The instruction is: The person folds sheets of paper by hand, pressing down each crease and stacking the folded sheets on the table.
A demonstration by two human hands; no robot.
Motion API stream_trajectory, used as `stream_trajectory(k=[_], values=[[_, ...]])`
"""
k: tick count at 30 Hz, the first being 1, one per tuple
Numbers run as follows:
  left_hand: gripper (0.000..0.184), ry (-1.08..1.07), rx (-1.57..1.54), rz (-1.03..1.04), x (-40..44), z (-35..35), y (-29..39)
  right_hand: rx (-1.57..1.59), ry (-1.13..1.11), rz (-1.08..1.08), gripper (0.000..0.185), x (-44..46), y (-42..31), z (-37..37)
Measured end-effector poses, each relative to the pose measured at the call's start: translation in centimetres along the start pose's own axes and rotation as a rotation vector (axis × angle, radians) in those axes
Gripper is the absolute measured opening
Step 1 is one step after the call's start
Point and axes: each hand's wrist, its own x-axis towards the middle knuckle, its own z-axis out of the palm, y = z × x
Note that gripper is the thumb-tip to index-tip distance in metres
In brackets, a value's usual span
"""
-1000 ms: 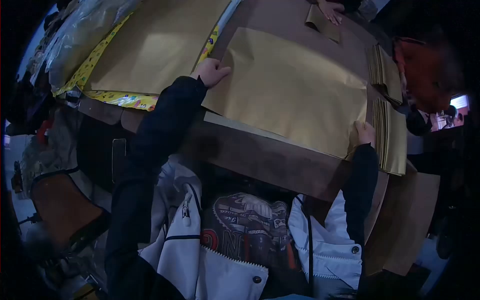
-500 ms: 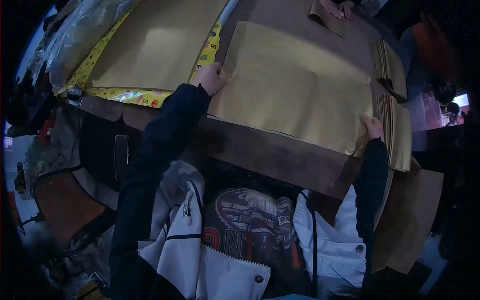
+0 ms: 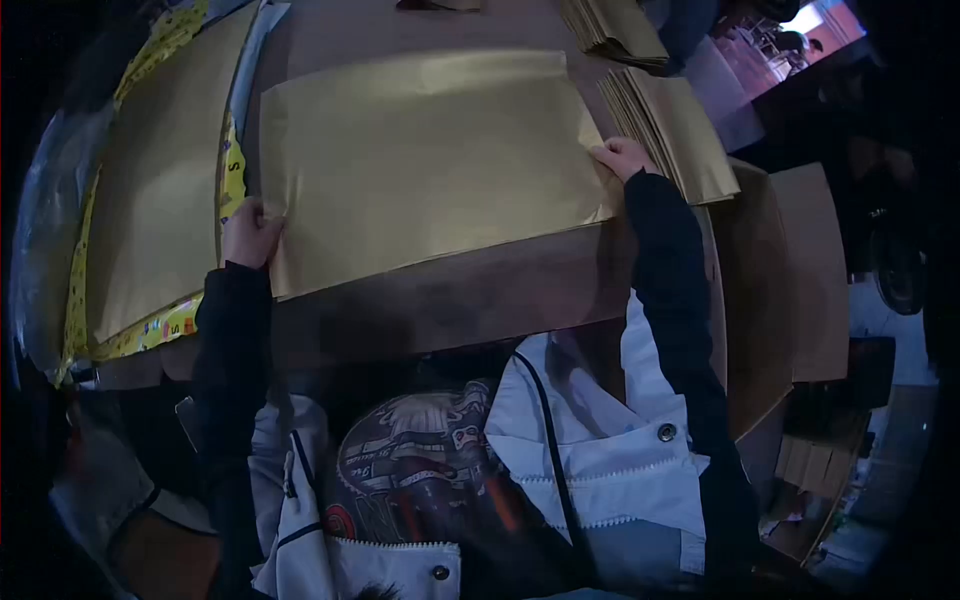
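Note:
A wide sheet of gold-brown paper [image 3: 430, 150] lies on the brown table, close to its front edge. At the sheet's left edge my left hand [image 3: 252, 234] is closed, pinching the paper between thumb and fingers. My right hand [image 3: 622, 158] pinches the right edge, where the paper creases and bends up slightly. Whether the sheet is one layer or more, I cannot tell. Just beyond my right hand is a stack of folded brown paper [image 3: 675, 135].
Left of the sheet lies a stack of large brown sheets [image 3: 165, 190] on yellow printed wrapping [image 3: 233, 165]. Another folded stack [image 3: 615, 28] is at the back right. An open cardboard box [image 3: 800, 270] stands beside the table at right. The table's front edge [image 3: 450, 310] faces me.
The view has swung to the right and tilted. Both hands keep hold of the sheet's edges. The co-worker's hands at the far side of the table have left the view.

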Motion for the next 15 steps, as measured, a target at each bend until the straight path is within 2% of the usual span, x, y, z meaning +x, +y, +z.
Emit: stream_trajectory(k=[1, 2, 3, 8, 9, 10, 11, 12, 14, 15], values=[[0.027, -0.001, 0.113, -0.033, 0.2, 0.0, -0.3, -0.091, 0.001, -0.006, 0.032, 0.2, 0.1, -0.4], [0.027, -0.008, 0.077, -0.034, 0.4, -0.1, -0.4, -0.184, -0.003, -0.012, 0.031, 0.1, -0.2, -0.3], [0.027, -0.015, 0.039, -0.037, 0.5, 0.1, -0.3, -0.245, 0.083, -0.022, 0.029, -0.6, -0.9, -0.1], [0.026, 0.014, -0.034, 0.040, 0.4, 0.7, -2.4, -0.103, 0.004, 0.030, 0.024, 0.1, 1.1, -0.6], [0.026, 0.041, -0.065, 0.056, 0.5, 1.1, -2.8, -0.214, 0.000, -0.009, 0.024, 0.0, 0.8, -0.6], [0.026, -0.064, 0.031, 0.004, 0.8, 0.6, -3.5, -0.325, -0.005, -0.046, 0.024, -0.2, 0.6, -0.7], [0.026, -0.066, 0.028, 0.011, 0.6, 0.3, -2.7, -0.306, 0.005, -0.043, 0.026, -0.4, 0.6, -0.5], [0.026, -0.023, 0.037, 0.020, 0.2, 0.1, -1.7, -0.307, 0.009, -0.039, 0.026, -0.5, 0.5, -0.4], [0.027, 0.025, -0.033, 0.013, 0.2, 0.5, -1.8, -0.538, 0.076, -0.209, 0.026, -0.5, 0.4, -0.3], [0.027, 0.024, -0.033, 0.012, 0.4, 0.6, -2.4, -0.537, 0.075, -0.209, 0.026, -0.5, 0.6, -0.1]])
